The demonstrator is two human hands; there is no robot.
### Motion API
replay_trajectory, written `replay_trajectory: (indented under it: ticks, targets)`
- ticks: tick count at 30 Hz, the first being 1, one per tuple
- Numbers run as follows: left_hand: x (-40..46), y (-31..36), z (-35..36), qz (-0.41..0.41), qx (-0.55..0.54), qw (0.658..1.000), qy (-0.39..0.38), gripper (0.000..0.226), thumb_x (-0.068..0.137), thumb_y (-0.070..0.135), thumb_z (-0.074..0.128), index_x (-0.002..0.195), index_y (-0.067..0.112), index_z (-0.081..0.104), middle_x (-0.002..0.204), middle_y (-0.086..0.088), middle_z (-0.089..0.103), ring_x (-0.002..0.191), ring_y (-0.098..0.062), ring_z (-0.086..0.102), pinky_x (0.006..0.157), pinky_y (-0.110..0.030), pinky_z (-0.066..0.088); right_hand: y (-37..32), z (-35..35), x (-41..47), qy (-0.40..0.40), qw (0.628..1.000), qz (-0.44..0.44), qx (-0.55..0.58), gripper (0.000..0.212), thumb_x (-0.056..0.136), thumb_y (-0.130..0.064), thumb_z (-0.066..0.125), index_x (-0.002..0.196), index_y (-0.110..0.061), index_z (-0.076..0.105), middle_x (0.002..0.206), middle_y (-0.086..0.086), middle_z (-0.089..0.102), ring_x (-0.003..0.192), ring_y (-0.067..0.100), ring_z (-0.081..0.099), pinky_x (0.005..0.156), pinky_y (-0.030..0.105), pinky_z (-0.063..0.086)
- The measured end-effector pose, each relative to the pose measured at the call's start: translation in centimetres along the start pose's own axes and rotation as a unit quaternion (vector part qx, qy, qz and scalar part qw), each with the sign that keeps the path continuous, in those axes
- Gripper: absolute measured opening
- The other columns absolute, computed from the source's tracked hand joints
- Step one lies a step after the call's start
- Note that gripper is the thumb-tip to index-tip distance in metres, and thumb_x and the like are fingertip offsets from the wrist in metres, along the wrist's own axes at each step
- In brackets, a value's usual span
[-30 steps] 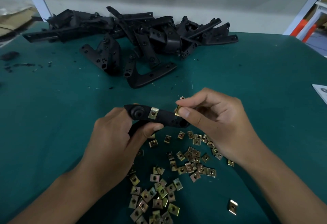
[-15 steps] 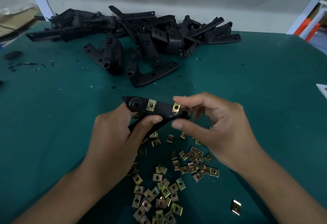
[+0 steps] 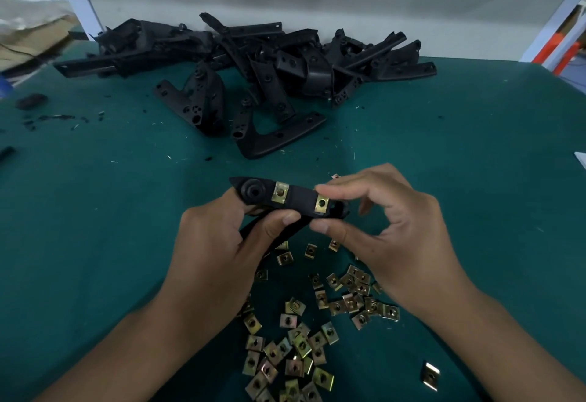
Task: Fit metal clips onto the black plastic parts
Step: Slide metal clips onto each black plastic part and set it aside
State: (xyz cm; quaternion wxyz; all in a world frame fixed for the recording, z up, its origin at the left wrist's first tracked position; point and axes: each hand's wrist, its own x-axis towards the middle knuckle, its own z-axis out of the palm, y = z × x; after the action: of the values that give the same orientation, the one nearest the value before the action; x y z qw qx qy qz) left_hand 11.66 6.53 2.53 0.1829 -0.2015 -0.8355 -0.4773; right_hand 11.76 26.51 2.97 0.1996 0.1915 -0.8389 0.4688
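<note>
Black plastic part being held above the green desk, near the middle of the scene, lying roughly level with its round boss to the left. Carrying two metal clips: left clip sitting just right of the boss, right clip sitting near the part's right end. Left hand grasping the part from below and from the near side, thumb pressing on its near edge, fingers curling under the left end. Right hand curling around the part's right end, forefinger arching over the top beside the right clip, thumb lying along the near edge; actual contact with the clip hard to tell.

Loose metal clips lying scattered on the desk between and below the two forearms, brassy and square with a hole in each; a single clip sitting apart at the near right. Pile of black plastic parts lying heaped at the far side of the desk against the grey wall, one curved piece sticking out nearest to the hands. Small black scraps strewn at the far left of the desk. White sack showing at the far left corner, a white frame with orange at the far right.
</note>
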Motion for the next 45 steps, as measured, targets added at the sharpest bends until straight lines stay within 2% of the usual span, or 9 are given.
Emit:
replay_trajectory:
  ticks: [9,13,19,23,28,32,38,42,45]
  targets:
    - [-0.3,0.0,-0.2,0.028,0.064,0.998,0.004,0.011,0.093,0.049,0.055,0.103,0.053,0.057,0.074,0.029,0.058,0.071,0.015,0.054,0.058,0.002,0.034,0.1,0.0,-0.2,0.005,1.0,-0.001,-0.001,0.032,0.082,-0.044,0.075,0.112,-0.047,0.064,0.106,-0.02,0.07,0.106,0.013,0.065,0.08,0.022,0.049]
    - [-0.5,-0.1,-0.6,0.037,0.09,0.995,-0.003,0.027,0.097,0.053,0.051,0.113,0.04,0.068,0.1,0.046,0.052,0.094,0.018,0.052,0.078,0.0,0.036,0.4,0.1,0.0,0.005,1.0,-0.005,0.009,0.034,0.084,-0.041,0.076,0.116,-0.039,0.065,0.109,-0.02,0.07,0.106,0.016,0.065,0.078,0.031,0.05]
    - [-0.4,-0.4,-0.9,-0.029,0.083,0.995,-0.036,0.034,0.089,0.072,0.049,0.121,0.069,0.037,0.117,0.047,0.053,0.104,0.016,0.055,0.077,-0.013,0.045,0.9,-0.9,0.6,0.096,0.994,0.018,0.054,0.02,0.084,-0.05,0.072,0.104,-0.049,0.066,0.093,-0.015,0.069,0.08,0.012,0.061,0.071,0.025,0.051]
    - [-0.2,-0.4,-0.9,-0.061,0.022,0.998,0.004,0.023,0.082,0.065,0.054,0.104,0.06,0.055,0.108,0.04,0.059,0.099,0.013,0.059,0.073,-0.004,0.044,0.5,-3.7,2.0,0.184,0.98,0.033,0.075,0.017,0.083,-0.04,0.07,0.099,-0.044,0.066,0.09,-0.018,0.07,0.08,0.001,0.062,0.075,0.013,0.047]
    - [-0.3,2.8,-0.9,-0.09,-0.08,0.993,0.006,0.026,0.072,0.064,0.057,0.094,0.053,0.064,0.098,0.032,0.066,0.085,0.006,0.064,0.06,-0.011,0.047,-2.7,-7.8,-1.0,0.179,0.983,0.044,0.015,0.017,0.086,-0.047,0.073,0.101,-0.041,0.068,0.094,-0.008,0.071,0.082,0.016,0.063,0.075,0.024,0.05]
    - [-1.4,7.8,1.3,-0.069,-0.151,0.983,-0.073,0.028,0.074,0.062,0.069,0.098,0.05,0.063,0.09,0.03,0.07,0.072,0.004,0.068,0.062,-0.018,0.052,-6.0,-13.2,-9.8,0.221,0.966,0.114,-0.074,0.027,0.082,-0.062,0.071,0.099,-0.042,0.065,0.087,-0.01,0.067,0.072,0.011,0.056,0.069,0.019,0.046]
    - [-7.5,16.1,10.7,0.015,-0.179,0.945,-0.273,0.03,0.08,0.043,0.075,0.103,0.046,0.056,0.087,0.034,0.069,0.075,0.009,0.065,0.069,-0.026,0.047,-11.6,-19.5,-28.0,0.309,0.885,0.296,-0.183,0.019,0.086,-0.052,0.072,0.093,-0.036,0.063,0.064,-0.013,0.051,0.057,0.003,0.042,0.056,0.019,0.033]
    - [-12.3,20.7,17.0,0.073,-0.135,0.919,-0.363,0.026,0.079,0.044,0.072,0.098,0.042,0.054,0.078,0.025,0.069,0.072,0.0,0.064,0.062,-0.019,0.043,-14.1,-21.0,-37.7,0.335,0.818,0.399,-0.243,0.015,0.089,-0.046,0.068,0.09,-0.033,0.063,0.065,-0.014,0.052,0.055,0.001,0.043,0.055,0.016,0.033]
    - [-15.5,23.2,20.2,0.109,-0.097,0.895,-0.422,0.027,0.087,0.041,0.072,0.1,0.042,0.049,0.089,0.015,0.067,0.081,-0.014,0.062,0.066,-0.032,0.049,-14.8,-21.7,-42.3,0.367,0.775,0.444,-0.261,0.014,0.089,-0.05,0.066,0.092,-0.037,0.064,0.071,-0.016,0.061,0.058,0.001,0.051,0.056,0.012,0.037]
